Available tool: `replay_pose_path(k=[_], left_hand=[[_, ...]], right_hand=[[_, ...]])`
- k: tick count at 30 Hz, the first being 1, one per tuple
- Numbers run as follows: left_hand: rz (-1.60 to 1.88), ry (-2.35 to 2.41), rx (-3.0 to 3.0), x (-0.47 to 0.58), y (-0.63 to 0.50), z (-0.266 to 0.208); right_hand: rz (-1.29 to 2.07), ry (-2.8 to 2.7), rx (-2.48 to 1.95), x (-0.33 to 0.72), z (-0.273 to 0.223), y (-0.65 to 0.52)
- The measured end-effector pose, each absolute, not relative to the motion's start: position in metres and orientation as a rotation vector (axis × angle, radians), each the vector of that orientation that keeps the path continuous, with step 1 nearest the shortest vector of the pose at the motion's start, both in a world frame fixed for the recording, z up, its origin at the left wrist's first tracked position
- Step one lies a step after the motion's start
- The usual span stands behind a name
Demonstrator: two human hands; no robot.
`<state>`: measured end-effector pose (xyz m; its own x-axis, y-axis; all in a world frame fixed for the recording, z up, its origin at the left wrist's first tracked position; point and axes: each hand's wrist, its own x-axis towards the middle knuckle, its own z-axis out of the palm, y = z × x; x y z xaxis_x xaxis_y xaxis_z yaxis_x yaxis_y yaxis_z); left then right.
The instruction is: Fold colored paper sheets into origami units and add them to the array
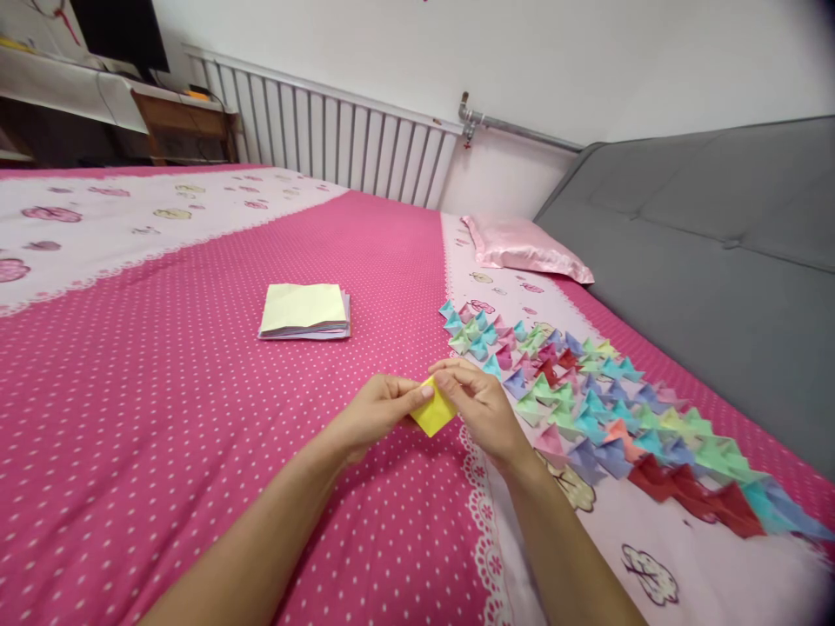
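Observation:
A small piece of folded yellow paper [433, 416] is held between both hands above the bed, its lower corner pointing toward me. My left hand [384, 404] pinches its left edge, with the thumb lying on the face of the paper. On the other side, my right hand [479, 400] grips the upper right edge between thumb and fingers. Several folded paper boats [591, 413] in many colours stand in rows just right of my right hand. Farther off, to the left, lies a stack of paper sheets [305, 306] with a pale yellow one on top.
A pink dotted bedspread [215, 365] covers the bed. The pink pillow [525, 245] rests near the grey padded headboard [691, 209] on the right. Along the far wall runs a white radiator [339, 130]; a desk [176, 113] with a dark monitor [121, 35] stands at the far left.

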<state>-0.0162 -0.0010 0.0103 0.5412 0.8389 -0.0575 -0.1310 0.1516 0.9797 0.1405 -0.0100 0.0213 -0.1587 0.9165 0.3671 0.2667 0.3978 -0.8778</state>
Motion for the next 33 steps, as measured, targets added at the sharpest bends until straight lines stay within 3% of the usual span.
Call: replay_pose_path(k=[11,33], left_hand=[[1.042,0.885,0.75,-0.017,-0.001,0.02],[0.996,0.847,0.767,-0.017,-0.003,0.021]], right_hand=[[0.907,-1.706,-0.913,0.155,0.032,-0.013],[0.634,-1.97,-0.95,0.148,0.026,-0.012]])
